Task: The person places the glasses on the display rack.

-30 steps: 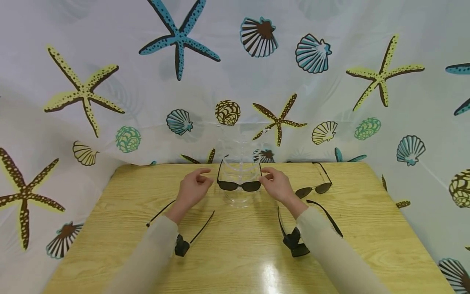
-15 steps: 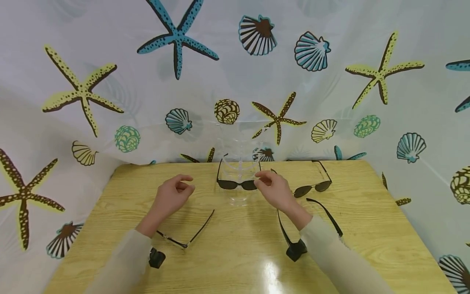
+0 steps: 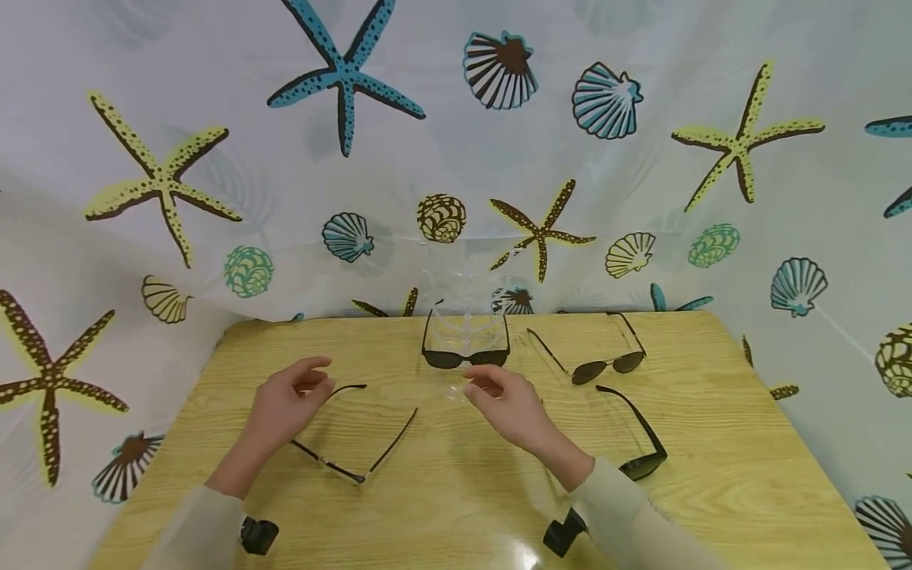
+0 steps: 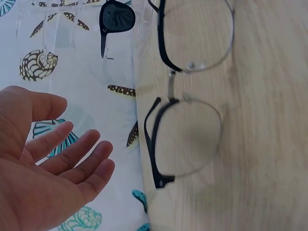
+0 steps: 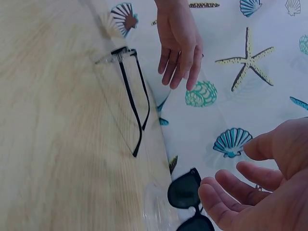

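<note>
Black sunglasses (image 3: 443, 360) sit on a clear plastic display stand (image 3: 466, 321) at the back middle of the table, lenses facing me. My right hand (image 3: 509, 408) hovers in front of the stand, fingers loosely bent and holding nothing. Over to the left, my left hand (image 3: 288, 400) is also empty, its fingers relaxed. Beneath and beside it, eyeglasses (image 3: 342, 471) with black upper rims lie on the table, temples spread towards the back. The left wrist view shows the eyeglasses' rims (image 4: 155, 139) apart from the fingers (image 4: 94, 166). In the right wrist view, the sunglasses (image 5: 185, 190) appear beyond my fingers.
Thin-framed sunglasses (image 3: 590, 372) lie at the back right of the wooden table (image 3: 427, 507). Thick black sunglasses (image 3: 644, 465) lie nearer, partly hidden by my right arm. A shell-and-starfish patterned curtain (image 3: 456, 158) hangs behind. Black wrist cameras (image 3: 259, 536) jut inward from both wrists.
My right hand has let go of the sunglasses on the stand and drawn back towards me. My left hand has moved left and nearer, away from the stand. The sunglasses stay in place.
</note>
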`<state>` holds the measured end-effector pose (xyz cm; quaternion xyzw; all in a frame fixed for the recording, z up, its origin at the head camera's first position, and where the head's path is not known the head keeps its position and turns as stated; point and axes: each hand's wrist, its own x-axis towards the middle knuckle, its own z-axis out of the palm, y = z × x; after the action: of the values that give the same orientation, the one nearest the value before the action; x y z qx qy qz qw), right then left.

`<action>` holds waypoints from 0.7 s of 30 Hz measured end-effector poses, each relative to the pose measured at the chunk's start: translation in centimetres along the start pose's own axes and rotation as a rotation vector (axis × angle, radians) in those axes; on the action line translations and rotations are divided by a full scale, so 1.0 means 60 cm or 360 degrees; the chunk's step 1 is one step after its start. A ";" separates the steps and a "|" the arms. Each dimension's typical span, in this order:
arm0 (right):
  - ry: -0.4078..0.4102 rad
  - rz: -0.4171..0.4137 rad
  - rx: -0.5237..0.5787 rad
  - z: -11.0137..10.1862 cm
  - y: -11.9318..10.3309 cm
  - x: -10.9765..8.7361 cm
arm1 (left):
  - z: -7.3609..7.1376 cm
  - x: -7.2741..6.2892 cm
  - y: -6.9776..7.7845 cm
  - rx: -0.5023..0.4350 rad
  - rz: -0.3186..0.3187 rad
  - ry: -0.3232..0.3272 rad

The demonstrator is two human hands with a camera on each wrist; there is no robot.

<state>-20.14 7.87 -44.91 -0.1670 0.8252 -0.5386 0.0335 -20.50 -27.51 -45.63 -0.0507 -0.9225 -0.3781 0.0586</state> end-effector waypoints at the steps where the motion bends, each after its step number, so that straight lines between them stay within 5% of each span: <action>1: -0.0015 -0.0003 0.0003 0.006 -0.002 -0.003 | -0.003 -0.004 -0.005 0.0002 -0.0007 0.0009; 21: -0.0300 0.0035 0.0077 0.096 0.003 -0.034 | -0.027 -0.054 -0.076 0.0016 -0.0139 -0.0066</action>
<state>-16.89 3.50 -47.74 -0.2071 0.8068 -0.5399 0.1211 -17.81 -32.02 -48.12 -0.0180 -0.9268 -0.3745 0.0232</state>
